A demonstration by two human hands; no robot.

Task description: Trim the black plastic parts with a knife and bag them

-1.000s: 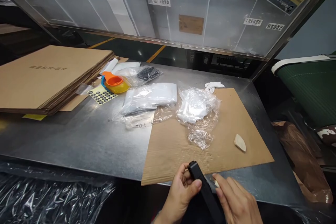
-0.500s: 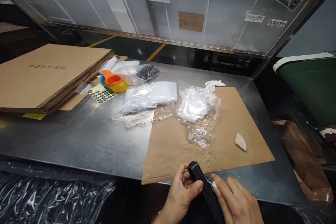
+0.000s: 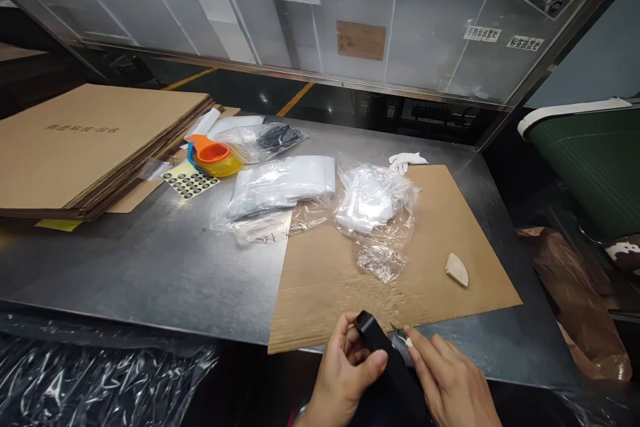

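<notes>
Head view, L hand grip: L hand clamped on upper part of black bar, thumb on near side, fingers curled round far side.
R hand grip: R hand closed, thumb + index together on small tool w/ pointed metal tip and pale bit at fingertips.
Bar loc: btwn both hands, below front edge of cardboard sheet, tilted, upper end toward sheet.
Tool/bar contact: can't tell.
Hidden: L fingertips partly behind bar; most of tool under R fingers.
Cut off: lower bar dark, runs to bottom frame edge; both wrists near/at frame edge.
On sheet: tan wedge to R, crumpled clear film near center.
Diff vs prev frame: metal tip now sticks out past R fingertips, clearer of bar; bar's end turned, dark recess shows; pale wedge same spot.
</notes>
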